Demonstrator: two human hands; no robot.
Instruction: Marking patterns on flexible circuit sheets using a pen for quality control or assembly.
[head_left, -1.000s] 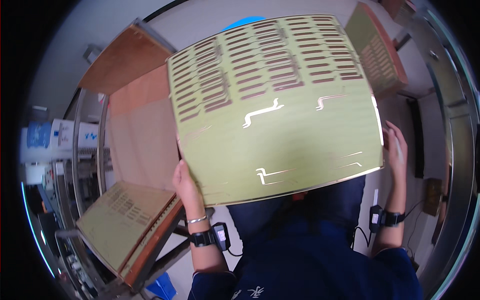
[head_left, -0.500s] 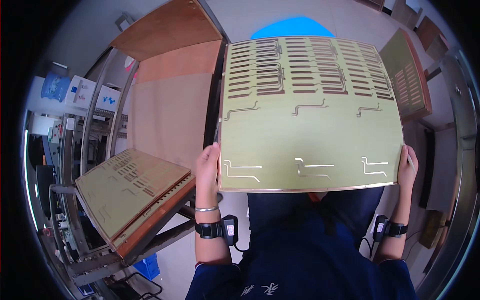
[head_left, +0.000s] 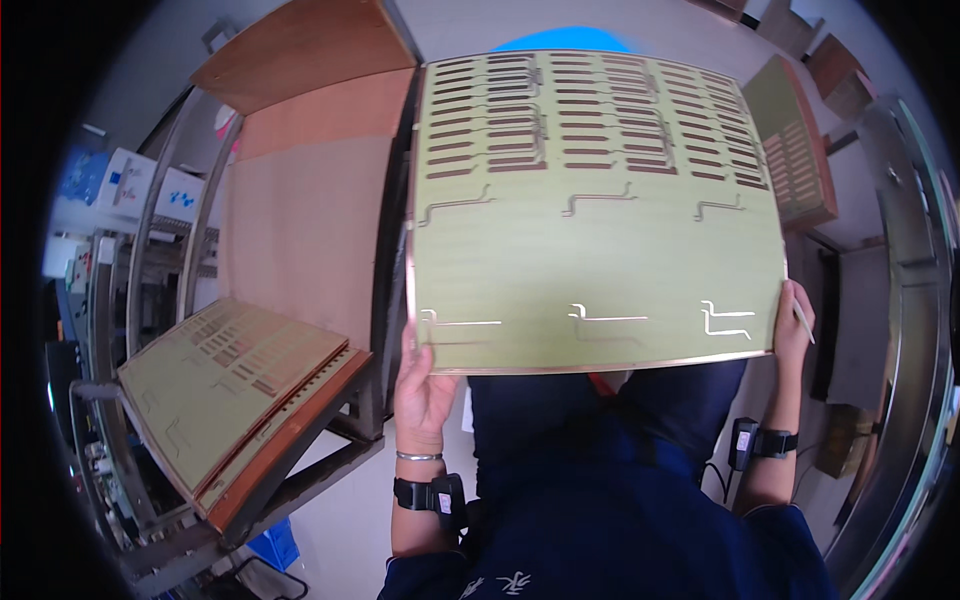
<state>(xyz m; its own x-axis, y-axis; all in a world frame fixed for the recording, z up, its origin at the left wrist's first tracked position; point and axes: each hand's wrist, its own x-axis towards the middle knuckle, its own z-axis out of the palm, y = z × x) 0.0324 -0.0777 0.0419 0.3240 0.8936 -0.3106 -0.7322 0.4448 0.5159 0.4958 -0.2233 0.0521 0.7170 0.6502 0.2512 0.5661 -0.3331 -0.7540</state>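
The left hand [head_left: 426, 398] is clamped on a green panel [head_left: 600, 255] at its lower left, the right hand [head_left: 793, 325] on its right edge. The panel hangs above the legs [head_left: 545, 415], right of similar stacked panels [head_left: 205, 375].

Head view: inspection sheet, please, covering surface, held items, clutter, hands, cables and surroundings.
Surface: wooden rack, left, bearing patterned boards
Held items: pale green board with brown markings, raised before the person; thin white stick
Clutter: blue object, lower left
Hands: left hand grips the board's near left corner; right hand holds its right edge and the stick
Cables: dark cable beside the right wrist device
Surroundings: another patterned board, upper right
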